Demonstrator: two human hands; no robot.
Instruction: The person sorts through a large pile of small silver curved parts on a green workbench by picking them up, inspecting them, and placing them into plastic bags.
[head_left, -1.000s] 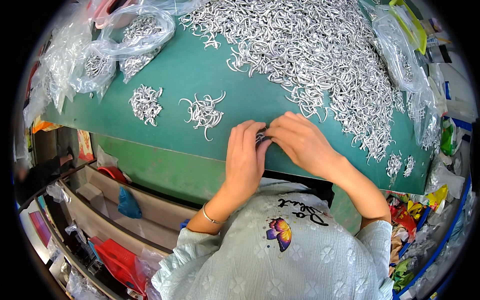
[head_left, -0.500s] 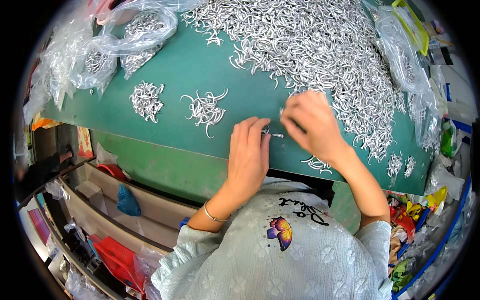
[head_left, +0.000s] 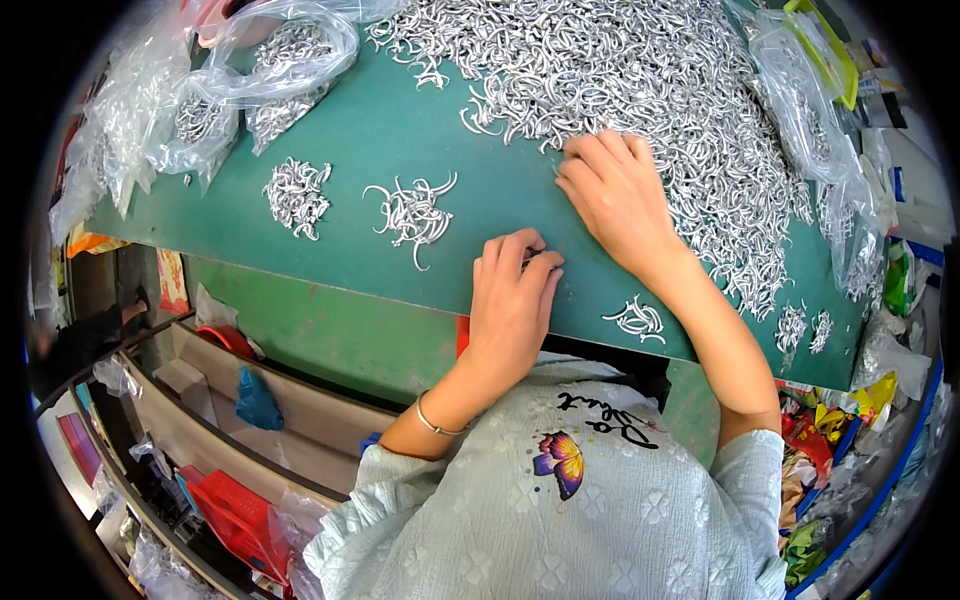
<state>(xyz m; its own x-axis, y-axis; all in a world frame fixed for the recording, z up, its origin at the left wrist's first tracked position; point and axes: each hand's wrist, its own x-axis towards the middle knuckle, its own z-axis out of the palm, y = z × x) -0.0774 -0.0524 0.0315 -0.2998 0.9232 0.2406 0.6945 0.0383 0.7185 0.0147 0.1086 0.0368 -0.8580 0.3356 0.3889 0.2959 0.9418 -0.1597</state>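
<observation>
A large heap of small curved silver metal pieces [head_left: 600, 70] covers the far side of the green table [head_left: 340, 130]. At its near edge, my right hand [head_left: 620, 205] reaches down with bent fingers, the tips touching the pieces; what they pinch is hidden. My left hand [head_left: 512, 300] rests near the table's front edge, its fingers curled together over something I cannot make out. Left of it lie a loose small pile of the curved pieces [head_left: 415, 215] and a tighter pile [head_left: 297, 198]. A few more pieces [head_left: 638, 320] sit beneath my right forearm.
Clear plastic bags of pieces [head_left: 200, 125] stand at the far left; another bag [head_left: 810, 130] lies at the right by a yellow-green basket [head_left: 835, 60]. Two tiny piles [head_left: 790, 328] sit near the right corner. Below left are a drawer-like trough [head_left: 290, 450] and a red basket [head_left: 230, 520].
My right hand has moved away from me to the heap's near edge. My left fingers have curled over the spot where a loose silver piece lay, and that piece no longer shows.
</observation>
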